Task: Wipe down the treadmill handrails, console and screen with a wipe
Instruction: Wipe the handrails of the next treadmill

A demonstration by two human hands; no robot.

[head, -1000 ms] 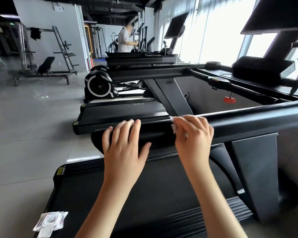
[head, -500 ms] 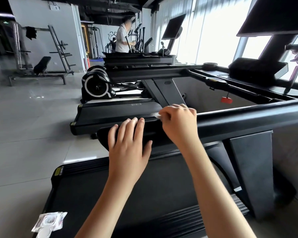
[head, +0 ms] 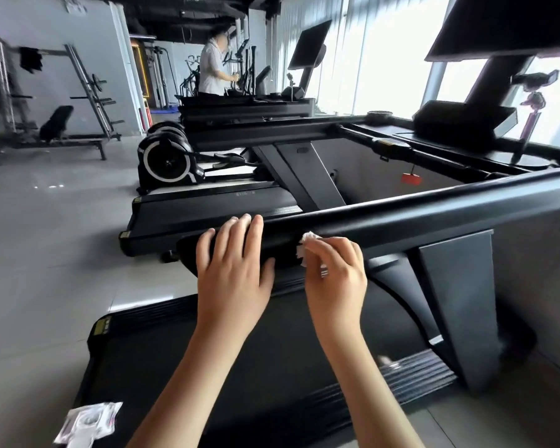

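The white wipe (head: 305, 250) sits against the near edge of the handrail (head: 434, 215), close to its left end, pinched in my right grip (head: 335, 270). My left grip (head: 232, 266) lies flat over that end, fingers straight. Rightward the rail runs bare.

Handrail (head: 434, 208) top lies bare from the right hand (head: 337, 273) (pinching a wipe (head: 306, 245) against the rail) out to the right edge of view. Left hand (head: 233, 270) flat over the rail's rounded end; that stretch is covered. Under the rail: upright panel (head: 456, 302) blocks on the right, with an open gap between it and the hands. Neighbouring treadmill (head: 214, 205) just beyond the rail. Wipe packet (head: 88, 421) at the belt's (head: 240, 367) near left corner.
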